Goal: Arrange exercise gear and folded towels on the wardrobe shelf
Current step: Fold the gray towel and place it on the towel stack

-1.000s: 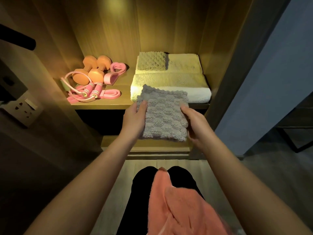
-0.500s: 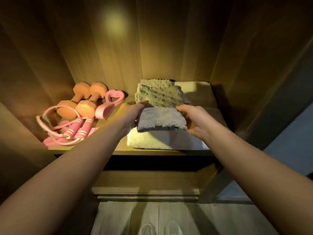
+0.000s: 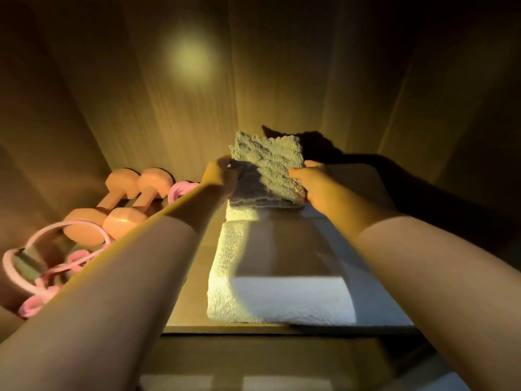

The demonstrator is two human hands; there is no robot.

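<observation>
Starting nearest: one wooden wardrobe shelf (image 3: 189,306), flat and warm-lit. Lying on its right half, one thick white terry towel (image 3: 282,303), folded into a long block with a rounded front fold and a looped, nubbly pile. Just behind it, one second pale terry towel (image 3: 239,214), mostly covered. Left of the towels, one pink skipping rope (image 3: 42,249), smooth cord looped over padded handles, then two orange dumbbells (image 3: 118,204), matte, with faceted heads, side by side. Beyond them, one pink ring-shaped exerciser (image 3: 180,190), partly hidden by a forearm. Farther in, two bare hands: left hand (image 3: 222,176) and right hand (image 3: 313,187), each grip clamped on an opposite side edge of one small grey towel (image 3: 267,162), square, waffle-textured, tilted with its far edge raised. Sitting beneath it on the pale towel, more folded grey cloth (image 3: 265,203); layer count unclear. Behind everything, wood-grain back panels (image 3: 282,80) carrying one round spot of light (image 3: 191,59).
</observation>
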